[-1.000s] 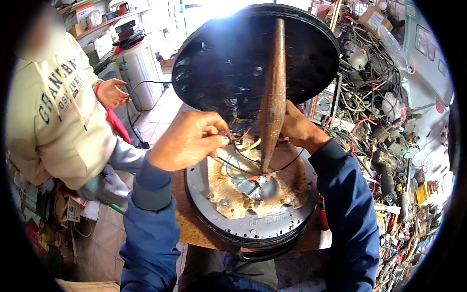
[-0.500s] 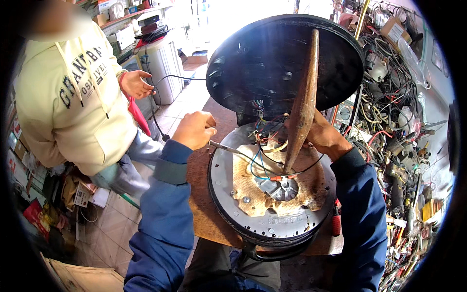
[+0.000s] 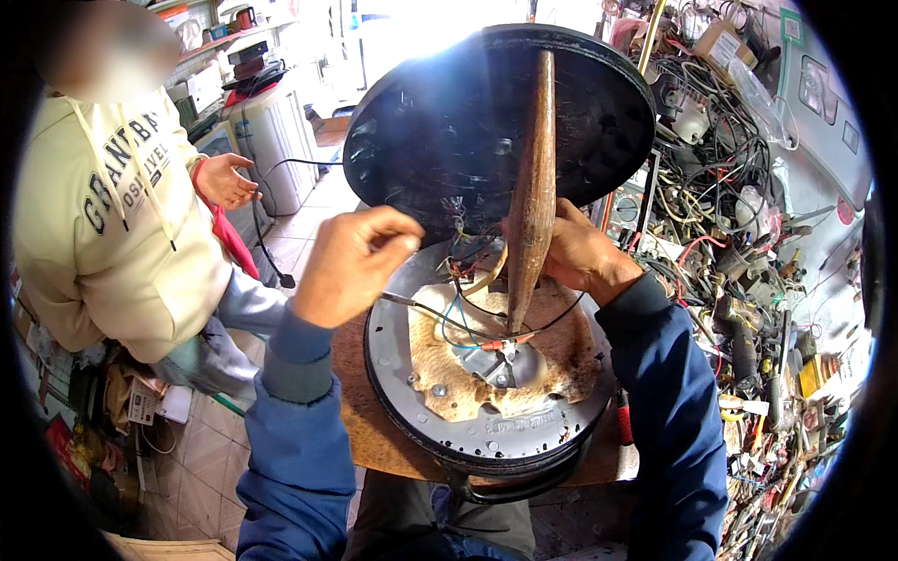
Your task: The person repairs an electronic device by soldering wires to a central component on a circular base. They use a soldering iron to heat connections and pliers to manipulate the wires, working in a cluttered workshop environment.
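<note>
A round appliance lies opened, its black domed cover (image 3: 412,140) tilted up over a grey metal disc (image 3: 398,365). A tapered wooden stick (image 3: 533,187) stands between disc and cover. On the disc lies a tan, stained insulation pad (image 3: 571,365) with a hole in its middle. A cable and thin blue and red wires (image 3: 486,245) run over it. My right hand (image 3: 585,252) is behind the stick by the wires, fingers curled; the stick hides what they hold. My left hand (image 3: 355,262) is raised left of the disc, fingers curled, thumb near forefinger; no held thing shows.
A brown tabletop (image 3: 374,430) bears the appliance, with a red-handled tool (image 3: 625,421) at its right. Tangled cables and parts (image 3: 739,206) are heaped along the right. At left stands another person (image 3: 131,224), a hand held out near a black plug (image 3: 286,280).
My left hand has risen slightly and moved left, away from the cable end. My right hand stays behind the stick. The whole view has shifted, so the appliance appears farther left.
</note>
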Demonstrator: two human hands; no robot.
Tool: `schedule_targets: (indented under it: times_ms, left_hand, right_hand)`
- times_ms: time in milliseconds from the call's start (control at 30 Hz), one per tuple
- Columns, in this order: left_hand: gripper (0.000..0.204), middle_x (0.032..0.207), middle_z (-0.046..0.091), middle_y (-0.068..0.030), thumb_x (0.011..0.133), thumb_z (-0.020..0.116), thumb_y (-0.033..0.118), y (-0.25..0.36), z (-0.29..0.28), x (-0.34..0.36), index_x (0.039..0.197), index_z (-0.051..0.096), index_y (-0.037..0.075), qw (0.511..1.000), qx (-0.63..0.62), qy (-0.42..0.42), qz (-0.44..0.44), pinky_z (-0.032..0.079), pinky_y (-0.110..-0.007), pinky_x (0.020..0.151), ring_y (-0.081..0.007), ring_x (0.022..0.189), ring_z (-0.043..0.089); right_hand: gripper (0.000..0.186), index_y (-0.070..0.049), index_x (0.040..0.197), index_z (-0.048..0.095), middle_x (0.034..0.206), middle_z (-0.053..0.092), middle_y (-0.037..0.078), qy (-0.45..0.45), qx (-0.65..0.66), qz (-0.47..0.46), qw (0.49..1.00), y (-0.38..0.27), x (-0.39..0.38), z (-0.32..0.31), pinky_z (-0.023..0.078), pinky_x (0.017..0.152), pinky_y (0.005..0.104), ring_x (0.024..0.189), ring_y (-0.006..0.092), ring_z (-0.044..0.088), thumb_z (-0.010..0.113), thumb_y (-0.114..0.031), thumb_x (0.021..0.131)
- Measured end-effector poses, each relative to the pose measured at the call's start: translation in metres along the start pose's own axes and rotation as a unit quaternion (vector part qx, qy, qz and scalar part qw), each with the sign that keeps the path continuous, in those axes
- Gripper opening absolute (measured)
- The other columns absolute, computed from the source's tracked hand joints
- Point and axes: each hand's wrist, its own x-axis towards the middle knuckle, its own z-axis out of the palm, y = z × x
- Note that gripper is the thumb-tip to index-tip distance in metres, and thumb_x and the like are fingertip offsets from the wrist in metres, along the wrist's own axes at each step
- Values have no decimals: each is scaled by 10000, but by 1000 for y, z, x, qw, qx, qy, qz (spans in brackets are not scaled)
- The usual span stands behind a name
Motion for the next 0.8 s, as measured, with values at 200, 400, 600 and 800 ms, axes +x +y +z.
schedule_targets:
  times_ms: [200, 400, 600, 800]
  left_hand:
    - [183, 871, 729, -139, 932, 732, 88, 12, 37, -6, 1081, 750, -17, 984, 79, -128, 95, 568, -340, 725, -200, 788, 724]
    - [241, 993, 732, -250, 896, 658, 96, 7, 37, -8, 1083, 730, -37, 986, 58, -157, 25, 580, -474, 823, -415, 916, 744]
    - [271, 994, 763, -246, 873, 702, 96, 19, 33, -6, 1108, 695, -37, 981, 74, -177, -42, 599, -441, 869, -384, 970, 770]
    - [317, 853, 728, -124, 829, 765, 100, 5, 36, -9, 1114, 714, -27, 988, 50, -149, 0, 568, -357, 705, -185, 746, 687]
  right_hand:
    - [229, 81, 1175, 670, 964, 747, 177, 8, -15, -6, 1000, 6, 8, -4, 609, 615, 370, 778, 249, 742, 541, -31, 1022]
    - [251, -4, 1166, 635, 990, 711, 92, -43, -141, -43, 988, 10, 16, -21, 608, 770, 345, 871, 178, 711, 758, -172, 1026]
    - [160, 75, 1062, 732, 877, 765, 134, -83, -115, -83, 986, 7, 9, -15, 594, 558, 293, 655, 171, 725, 674, -51, 981]
    - [218, 66, 1142, 744, 960, 788, 121, -190, -105, -18, 976, -9, -8, -20, 619, 597, 258, 703, 150, 743, 735, -73, 974]
